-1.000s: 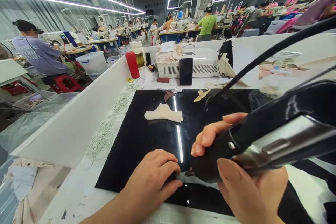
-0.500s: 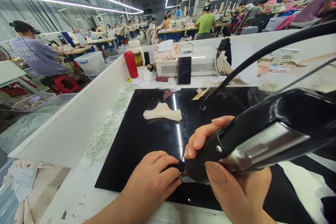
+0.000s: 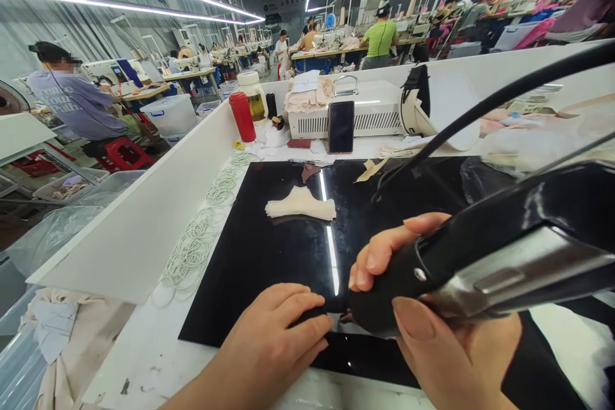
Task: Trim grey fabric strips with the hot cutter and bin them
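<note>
My right hand (image 3: 442, 339) is wrapped around a black and silver handheld power tool (image 3: 500, 269). Its rounded black end points left, low over a glossy black board (image 3: 240, 256); most of its body runs off to the right. Just left of that end is my left hand (image 3: 278, 333), palm down at the board's near side. Its fingers are curled around a dark patch, and what they hold, if anything, is hidden. Farther up the board lies a small stack of cream fabric pieces (image 3: 300, 203), apart from both hands.
Pale green loops (image 3: 192, 237) line the table's left side. Behind the board stand a red bottle (image 3: 241, 116), a phone (image 3: 341, 127) and a vented white box (image 3: 369, 116). A black cable (image 3: 480, 106) arcs over the right side. White fabric (image 3: 571, 339) lies lower right.
The view has shifted slightly. The tool in my right hand has moved a little to the right, widening the gap to my left hand. The cream stack has stayed in place on the board.
</note>
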`<state>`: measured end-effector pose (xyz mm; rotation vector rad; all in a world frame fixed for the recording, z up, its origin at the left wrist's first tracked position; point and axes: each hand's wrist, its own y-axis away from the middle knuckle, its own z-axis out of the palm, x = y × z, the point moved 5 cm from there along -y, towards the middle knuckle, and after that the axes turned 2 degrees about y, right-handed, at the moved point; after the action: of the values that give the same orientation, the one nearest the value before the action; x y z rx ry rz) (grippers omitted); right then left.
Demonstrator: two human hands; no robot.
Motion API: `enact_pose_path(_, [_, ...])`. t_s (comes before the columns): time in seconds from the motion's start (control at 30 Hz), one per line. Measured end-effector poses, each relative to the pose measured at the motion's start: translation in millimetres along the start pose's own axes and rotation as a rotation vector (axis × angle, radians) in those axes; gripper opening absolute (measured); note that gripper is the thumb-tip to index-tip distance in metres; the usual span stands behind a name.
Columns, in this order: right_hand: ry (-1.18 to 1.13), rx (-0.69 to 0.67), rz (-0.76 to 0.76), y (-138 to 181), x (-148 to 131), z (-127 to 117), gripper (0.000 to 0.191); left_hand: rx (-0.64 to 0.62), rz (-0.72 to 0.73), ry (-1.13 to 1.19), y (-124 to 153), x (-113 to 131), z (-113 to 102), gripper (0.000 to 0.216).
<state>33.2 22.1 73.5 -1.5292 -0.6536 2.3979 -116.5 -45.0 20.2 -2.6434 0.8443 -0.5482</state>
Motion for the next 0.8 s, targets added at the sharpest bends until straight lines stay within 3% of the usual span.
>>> enact_pose_path(0.33, [0.003, 0.014, -0.010, -0.6, -0.1, 3.2, 0.037, 0.045, 0.061, -0.117, 3.1, 4.9, 0.8, 0.021])
enact_pose_path(0.8, [0.061, -0.011, -0.029, -0.7, 4.0, 4.6, 0.028, 0.029, 0.036, -0.032, 3.2, 3.6, 0.0, 0.019])
